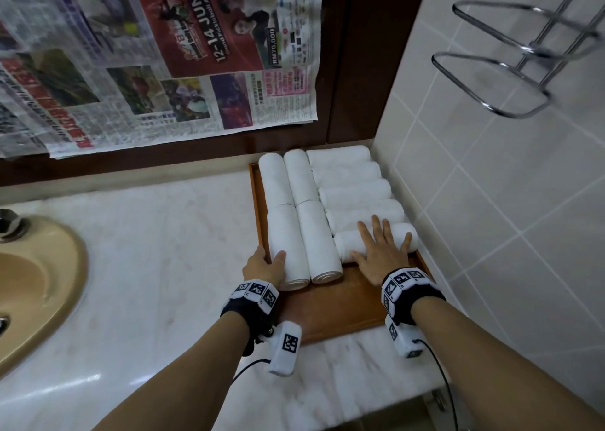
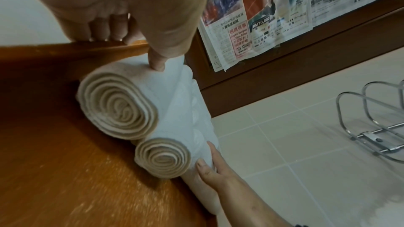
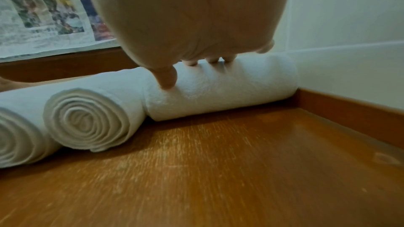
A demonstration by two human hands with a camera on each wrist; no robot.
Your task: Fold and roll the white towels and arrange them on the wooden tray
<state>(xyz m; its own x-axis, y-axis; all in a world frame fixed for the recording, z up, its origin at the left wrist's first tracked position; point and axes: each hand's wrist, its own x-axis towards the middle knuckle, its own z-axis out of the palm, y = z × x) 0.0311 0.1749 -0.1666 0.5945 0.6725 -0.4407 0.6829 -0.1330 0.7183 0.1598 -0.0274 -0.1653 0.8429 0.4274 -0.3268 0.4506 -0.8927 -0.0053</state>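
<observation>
A wooden tray [image 1: 347, 309] sat on the marble counter [image 1: 163, 267] in the tiled corner, holding nine rolled white towels [image 1: 327, 201]: four lengthwise at left, five crosswise at right. The left hand [image 1: 265, 267] cupped the near left roll [image 1: 288, 247], thumb on top, while the right hand [image 1: 379, 254] lay flat with spread fingers on the nearest crosswise roll [image 1: 347, 244]. Newspaper sheets [image 1: 147, 54] covered the wall behind, a beige basin [image 1: 45, 283] lay at left, and a chrome wire rack [image 1: 510, 54] hung on the tiles.

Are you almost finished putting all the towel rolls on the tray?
Nearly, it seems. Nine rolled towels already lie on the wooden tray: four lengthwise, five crosswise by the wall. In hand: the right hand lies flat on the nearest crosswise roll, and the left hand steadies the front left roll against the tray's edge. The tray's front is bare, and no loose towels show.
</observation>
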